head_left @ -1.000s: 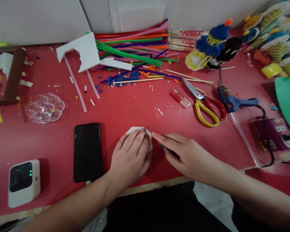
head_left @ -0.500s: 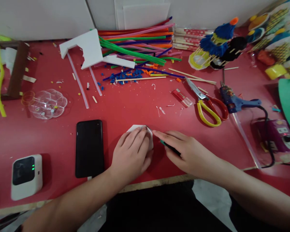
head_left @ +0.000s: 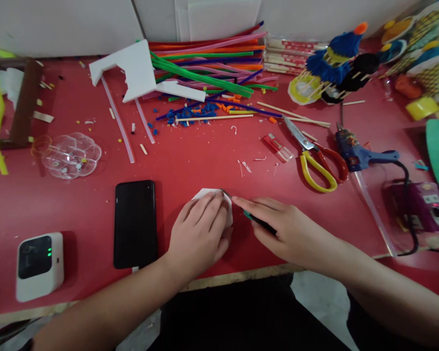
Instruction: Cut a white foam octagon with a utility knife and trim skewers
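Observation:
A small white foam-board piece [head_left: 229, 214] with cut corners lies on the red table, mostly covered by my left hand [head_left: 199, 226]. The fingers of that hand press together over its top, and the thumb lies along its near right side. My right hand [head_left: 290, 231] is closed on a craft knife [head_left: 265, 224] with a black handle and a teal part. Its index finger stretches forward along the knife. The thin blade meets the upper right edge of the white piece, close to my left fingertips; how deep it sits cannot be seen.
A black phone [head_left: 134, 224] and a white device [head_left: 40, 267] lie left. To the right are scissors [head_left: 316, 161], a blade pack [head_left: 278, 147] and a glue gun [head_left: 358, 151]. Pipe cleaners [head_left: 208, 63], a white foam cutout [head_left: 141, 73] and a clear flower-shaped tray [head_left: 73, 156] stand farther back.
My right hand and the craft knife have shifted very slightly right along the edge. My left hand and the white piece stay nearly in place; the view has turned a little.

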The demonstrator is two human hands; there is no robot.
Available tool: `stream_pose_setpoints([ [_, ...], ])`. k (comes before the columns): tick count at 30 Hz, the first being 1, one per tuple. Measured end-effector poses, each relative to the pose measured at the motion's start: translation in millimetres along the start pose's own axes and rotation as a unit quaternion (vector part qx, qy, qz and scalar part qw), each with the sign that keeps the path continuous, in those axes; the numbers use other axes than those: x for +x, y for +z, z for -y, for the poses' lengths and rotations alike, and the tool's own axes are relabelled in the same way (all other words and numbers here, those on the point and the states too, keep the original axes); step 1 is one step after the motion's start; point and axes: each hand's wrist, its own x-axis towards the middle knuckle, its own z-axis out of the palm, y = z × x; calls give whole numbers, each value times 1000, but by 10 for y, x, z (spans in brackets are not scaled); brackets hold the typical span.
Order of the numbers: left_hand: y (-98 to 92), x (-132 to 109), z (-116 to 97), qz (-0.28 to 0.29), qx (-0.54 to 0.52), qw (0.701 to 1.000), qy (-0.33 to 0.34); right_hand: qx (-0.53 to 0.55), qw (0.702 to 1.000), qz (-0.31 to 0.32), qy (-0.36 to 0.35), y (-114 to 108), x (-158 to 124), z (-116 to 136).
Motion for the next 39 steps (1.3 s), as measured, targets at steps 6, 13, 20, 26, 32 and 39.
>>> stream_pose_setpoints([
  [6,-3,12,-2,-6,-1,1000,-2,-3,1000,1,-9,-21,24,14],
  [13,5,21,-14,-19,13,1000,1,-39,999,31,3,-18,32,34],
  [20,12,34,-34,-15,13,1000,-3,-70,997,31,18,17,18,68],
  [26,19,24,-32,-17,14,1000,-1,-96,995,22,23,57,15,102],
  [32,22,22,-28,-25,21,999,-3,-94,995,20,15,72,16,98],
  [39,11,27,-39,-20,26,999,-7,-140,990,24,-22,52,19,89],
])
